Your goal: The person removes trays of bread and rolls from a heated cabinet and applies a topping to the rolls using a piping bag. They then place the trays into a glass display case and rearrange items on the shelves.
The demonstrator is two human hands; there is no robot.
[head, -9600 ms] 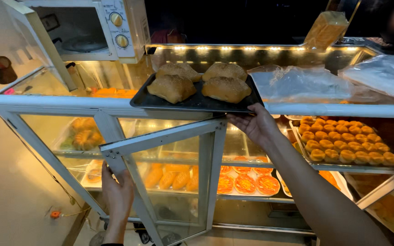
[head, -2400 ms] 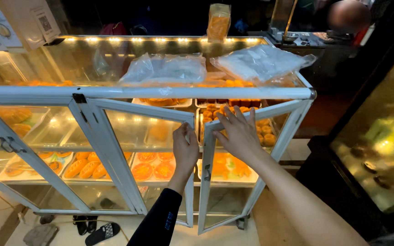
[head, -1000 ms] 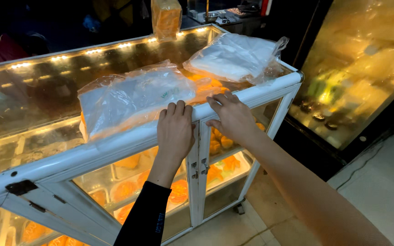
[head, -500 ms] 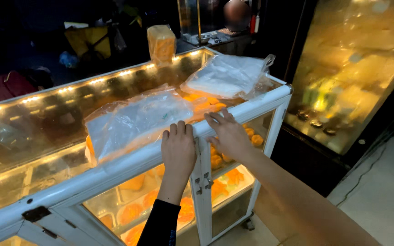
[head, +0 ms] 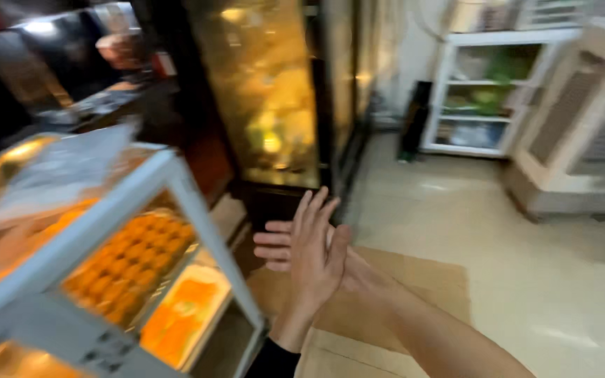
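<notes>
Both hands are hanging empty, left hand [head: 314, 260] pressing flat against right hand [head: 290, 246] beside the white glass display case [head: 117, 210], pastry trays [head: 131, 269] sitting inside, so stocking looks finished.

A bakery shop: glass display case [head: 99, 231] with trays of orange pastries [head: 131, 262], lit glass-fronted cabinet [head: 267, 91] behind.

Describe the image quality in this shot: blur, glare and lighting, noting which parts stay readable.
Head view: motion blur smears the whole frame. The left hand and right hand, pressed together, are the sharpest things. The white display case streaks, its pastries reduced to orange blobs. Yellow glare washes out the tall dark cabinet. The floor shows soft reflections; the white shelf unit is bright and hazy.
</notes>
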